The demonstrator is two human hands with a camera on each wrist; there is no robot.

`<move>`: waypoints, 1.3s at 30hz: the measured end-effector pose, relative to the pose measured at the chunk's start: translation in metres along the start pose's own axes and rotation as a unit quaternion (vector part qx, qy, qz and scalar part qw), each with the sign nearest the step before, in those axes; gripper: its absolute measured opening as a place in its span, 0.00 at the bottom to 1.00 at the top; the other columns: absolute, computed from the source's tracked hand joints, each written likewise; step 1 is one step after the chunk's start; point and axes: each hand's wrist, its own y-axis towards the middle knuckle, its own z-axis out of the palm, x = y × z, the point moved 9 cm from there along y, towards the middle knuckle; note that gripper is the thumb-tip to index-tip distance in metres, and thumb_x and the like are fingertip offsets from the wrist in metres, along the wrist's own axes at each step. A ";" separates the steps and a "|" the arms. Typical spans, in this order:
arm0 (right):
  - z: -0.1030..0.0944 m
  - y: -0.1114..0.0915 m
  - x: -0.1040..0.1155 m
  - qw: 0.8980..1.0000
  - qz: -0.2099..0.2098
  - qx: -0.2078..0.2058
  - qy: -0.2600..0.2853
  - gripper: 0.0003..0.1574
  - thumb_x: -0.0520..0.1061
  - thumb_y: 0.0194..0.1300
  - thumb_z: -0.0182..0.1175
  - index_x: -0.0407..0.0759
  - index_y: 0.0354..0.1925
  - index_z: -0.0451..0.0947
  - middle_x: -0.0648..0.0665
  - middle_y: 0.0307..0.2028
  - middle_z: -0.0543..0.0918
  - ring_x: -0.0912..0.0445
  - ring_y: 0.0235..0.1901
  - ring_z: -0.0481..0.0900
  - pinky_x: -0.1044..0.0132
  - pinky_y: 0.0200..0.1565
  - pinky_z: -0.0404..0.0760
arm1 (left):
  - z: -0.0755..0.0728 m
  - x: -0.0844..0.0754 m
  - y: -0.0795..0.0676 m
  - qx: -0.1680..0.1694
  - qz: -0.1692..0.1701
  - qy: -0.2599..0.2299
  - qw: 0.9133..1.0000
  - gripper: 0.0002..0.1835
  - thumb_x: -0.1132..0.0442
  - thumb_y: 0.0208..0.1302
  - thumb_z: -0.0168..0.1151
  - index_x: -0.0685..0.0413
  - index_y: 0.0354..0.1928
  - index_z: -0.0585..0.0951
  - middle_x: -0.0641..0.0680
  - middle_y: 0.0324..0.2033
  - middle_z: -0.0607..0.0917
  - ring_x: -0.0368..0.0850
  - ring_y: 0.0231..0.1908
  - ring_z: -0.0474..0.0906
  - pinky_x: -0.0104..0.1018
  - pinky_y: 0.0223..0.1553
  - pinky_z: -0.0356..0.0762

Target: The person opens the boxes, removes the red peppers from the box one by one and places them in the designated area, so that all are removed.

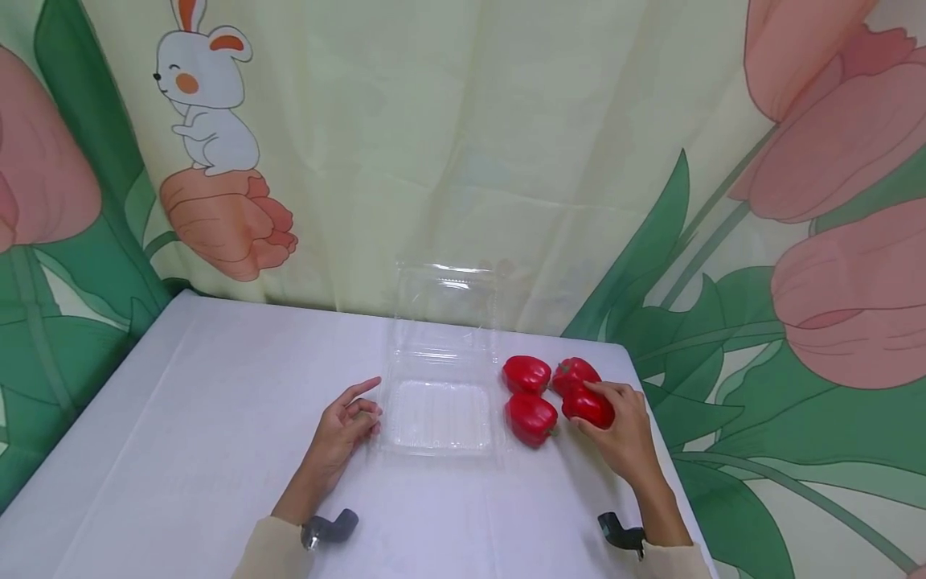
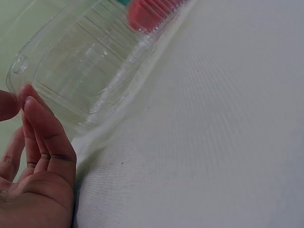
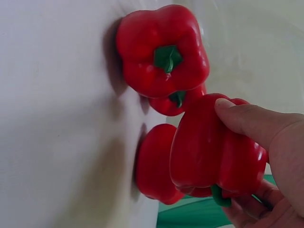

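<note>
A red bell pepper (image 3: 213, 147) with a green stem is held in my right hand (image 1: 622, 426), thumb on one side and fingers around the other. It appears raised off the table in the right wrist view. Close by sit three more red bell peppers, one nearest the container (image 1: 531, 419), one behind it (image 1: 526, 375) and one at the far right (image 1: 574, 372). A clear plastic clamshell container (image 1: 441, 450) stands with its lid up. My left hand (image 1: 343, 434) is at its left edge, fingers loosely bent, fingertips (image 2: 35, 107) right at the rim.
A white cloth covers the table (image 1: 210, 418). Behind it hangs a pale curtain (image 1: 550, 161) printed with tulips and a rabbit. The container's raised lid (image 1: 444, 314) stands near the table's back edge. The right table edge runs close to my right hand.
</note>
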 end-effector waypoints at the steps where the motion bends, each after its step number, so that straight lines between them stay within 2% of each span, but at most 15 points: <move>1: 0.001 -0.001 -0.001 1.000 0.003 0.002 0.001 0.52 0.40 0.48 0.84 0.45 0.71 0.76 0.34 0.67 0.73 0.35 0.67 0.70 0.33 0.53 0.86 | 0.000 0.000 -0.001 0.000 0.001 0.001 1.000 0.32 0.71 0.72 0.63 0.45 0.76 0.72 0.49 0.39 0.82 0.40 0.37 0.82 0.27 0.43 0.86; 10: 0.010 -0.007 -0.019 0.999 0.028 0.017 -0.001 0.52 0.41 0.49 0.84 0.46 0.72 0.75 0.33 0.67 0.72 0.34 0.68 0.69 0.32 0.55 0.85 | 0.002 -0.004 -0.002 0.007 0.012 -0.002 1.000 0.32 0.71 0.72 0.64 0.45 0.75 0.72 0.51 0.41 0.82 0.40 0.38 0.82 0.27 0.42 0.86; 20: 0.029 -0.010 -0.039 0.996 0.068 0.051 0.003 0.51 0.44 0.53 0.82 0.45 0.72 0.74 0.32 0.67 0.71 0.34 0.70 0.67 0.32 0.57 0.85 | -0.001 -0.001 -0.005 0.004 0.006 0.002 1.000 0.32 0.70 0.72 0.64 0.45 0.75 0.72 0.51 0.40 0.82 0.40 0.38 0.82 0.27 0.43 0.86; 32: 0.035 -0.005 -0.046 0.995 0.080 0.054 -0.004 0.51 0.45 0.54 0.81 0.45 0.74 0.72 0.32 0.69 0.70 0.33 0.71 0.65 0.32 0.59 0.83 | 0.000 -0.002 -0.001 -0.004 0.005 0.009 1.000 0.32 0.70 0.72 0.63 0.43 0.75 0.73 0.51 0.41 0.82 0.40 0.38 0.82 0.27 0.43 0.86; 39: 0.036 -0.003 -0.044 0.995 0.079 0.060 0.000 0.51 0.46 0.53 0.82 0.45 0.73 0.73 0.32 0.69 0.70 0.33 0.71 0.65 0.32 0.58 0.84 | 0.001 0.000 0.002 -0.009 0.001 0.005 1.000 0.31 0.74 0.73 0.59 0.45 0.75 0.73 0.47 0.39 0.83 0.40 0.38 0.82 0.27 0.42 0.86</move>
